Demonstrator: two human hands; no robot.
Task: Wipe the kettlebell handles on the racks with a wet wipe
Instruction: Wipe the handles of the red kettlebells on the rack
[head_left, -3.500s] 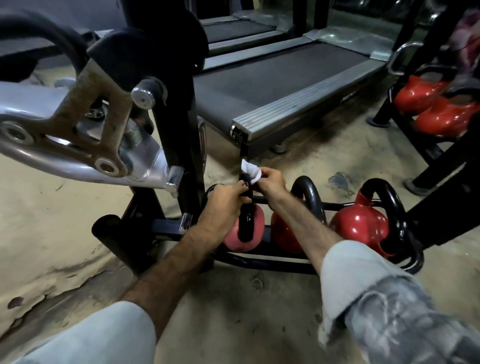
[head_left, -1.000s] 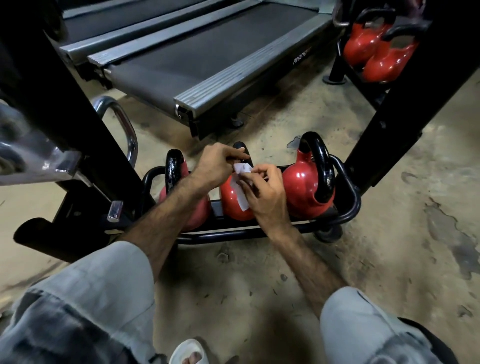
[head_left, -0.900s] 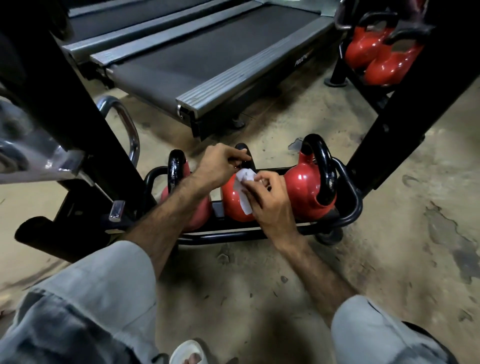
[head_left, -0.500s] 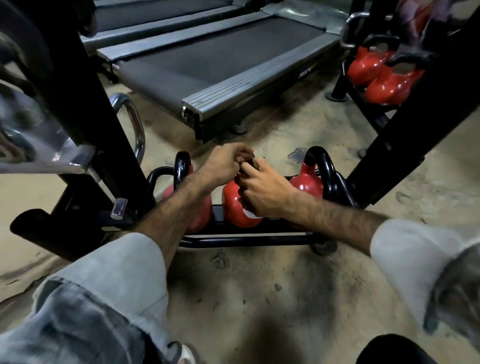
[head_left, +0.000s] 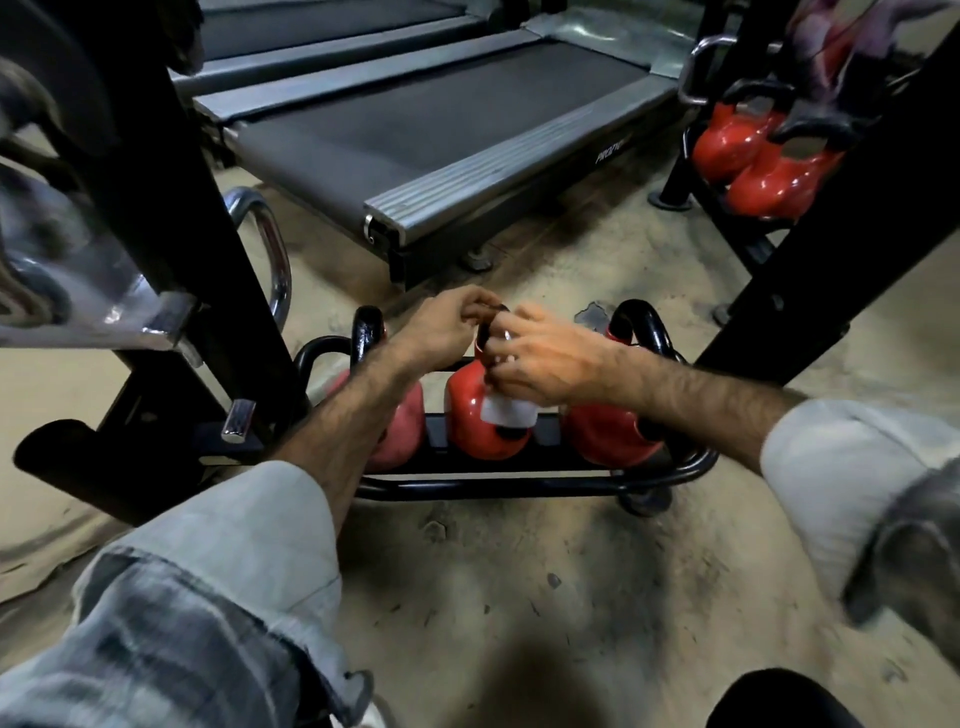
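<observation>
Three red kettlebells with black handles sit in a low black floor rack (head_left: 519, 488). My left hand (head_left: 447, 325) grips the top of the middle kettlebell (head_left: 467, 421) handle. My right hand (head_left: 550, 358) is wrapped around the same handle from the right, pressing a white wet wipe (head_left: 506, 413) against it; the wipe's lower edge hangs below my palm. The handle itself is mostly hidden by both hands. The left kettlebell (head_left: 400, 431) and the right kettlebell (head_left: 608, 436) stand untouched on either side.
A treadmill (head_left: 441, 130) lies just behind the rack. A black machine frame (head_left: 171, 208) with a chrome bar stands to the left. A slanted black post (head_left: 852, 228) and a second rack of red kettlebells (head_left: 753, 161) are at the right. Bare concrete floor in front.
My hands left the leftmost kettlebell and came to the middle one. My right hand, which held the wipe loosely in front, has closed round the middle handle with the wipe under it.
</observation>
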